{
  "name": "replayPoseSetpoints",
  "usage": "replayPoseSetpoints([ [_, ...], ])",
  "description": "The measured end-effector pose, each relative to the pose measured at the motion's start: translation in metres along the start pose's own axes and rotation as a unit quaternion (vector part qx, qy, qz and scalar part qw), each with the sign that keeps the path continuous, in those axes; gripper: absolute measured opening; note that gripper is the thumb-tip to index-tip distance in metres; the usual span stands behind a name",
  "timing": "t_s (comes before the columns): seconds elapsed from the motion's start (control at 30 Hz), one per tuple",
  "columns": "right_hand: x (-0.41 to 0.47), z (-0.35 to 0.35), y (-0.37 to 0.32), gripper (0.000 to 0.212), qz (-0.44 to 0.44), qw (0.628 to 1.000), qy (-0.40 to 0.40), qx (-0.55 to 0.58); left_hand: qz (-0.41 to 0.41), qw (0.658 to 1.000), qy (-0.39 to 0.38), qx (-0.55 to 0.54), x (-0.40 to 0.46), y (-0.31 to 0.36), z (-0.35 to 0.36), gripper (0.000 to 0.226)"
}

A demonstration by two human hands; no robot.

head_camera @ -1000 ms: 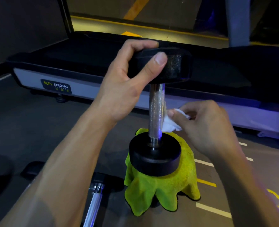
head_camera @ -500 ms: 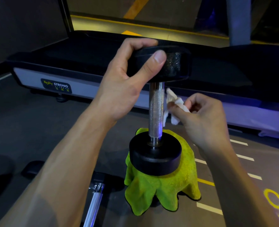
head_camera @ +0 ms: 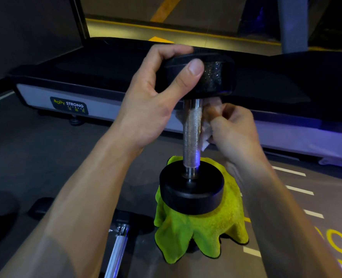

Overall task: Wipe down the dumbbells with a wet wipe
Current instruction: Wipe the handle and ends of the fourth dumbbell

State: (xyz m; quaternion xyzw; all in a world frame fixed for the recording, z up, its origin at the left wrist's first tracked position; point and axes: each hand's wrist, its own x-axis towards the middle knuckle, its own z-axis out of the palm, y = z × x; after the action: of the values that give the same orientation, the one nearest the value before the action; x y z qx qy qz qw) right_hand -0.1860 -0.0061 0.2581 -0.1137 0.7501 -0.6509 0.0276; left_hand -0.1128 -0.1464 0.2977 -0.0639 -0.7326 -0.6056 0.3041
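On the floor at lower left a second dumbbell (head_camera: 117,251) is lying. The left hand (head_camera: 156,101) is gripping the top head of the upright dumbbell (head_camera: 192,137), thumb and fingers curled around it. This dumbbell is standing on a green microfiber cloth (head_camera: 206,233). The right hand (head_camera: 234,129) is pinching a wet wipe (head_camera: 205,135) against the knurled handle. Behind them a treadmill (head_camera: 70,91) is standing.

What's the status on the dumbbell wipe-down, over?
Left hand grips the upright dumbbell's top head. Right hand pinches wet wipe against the handle. Lower head sits on green cloth. Nothing blocking.
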Motion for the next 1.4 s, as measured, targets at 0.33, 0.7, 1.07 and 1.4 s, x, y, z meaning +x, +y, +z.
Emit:
replayPoseSetpoints([
  [0.33,-0.069,-0.011,-0.009,0.059,-0.053,0.991,-0.030,0.122,-0.001,1.000,0.002,0.005,-0.001,0.001,0.001,0.025],
  [0.7,-0.033,0.006,-0.001,0.015,-0.095,0.986,-0.120,0.070,-0.007,1.000,0.006,-0.001,-0.001,0.002,0.000,0.022],
  [1.07,-0.029,0.021,-0.004,0.037,-0.077,0.991,-0.073,-0.079,-0.008,1.000,0.002,-0.005,0.002,0.000,0.002,0.024],
  [1.4,-0.017,0.030,-0.003,0.012,-0.090,0.983,-0.085,0.137,-0.009,1.000,-0.002,-0.005,0.001,-0.001,-0.001,0.027],
])
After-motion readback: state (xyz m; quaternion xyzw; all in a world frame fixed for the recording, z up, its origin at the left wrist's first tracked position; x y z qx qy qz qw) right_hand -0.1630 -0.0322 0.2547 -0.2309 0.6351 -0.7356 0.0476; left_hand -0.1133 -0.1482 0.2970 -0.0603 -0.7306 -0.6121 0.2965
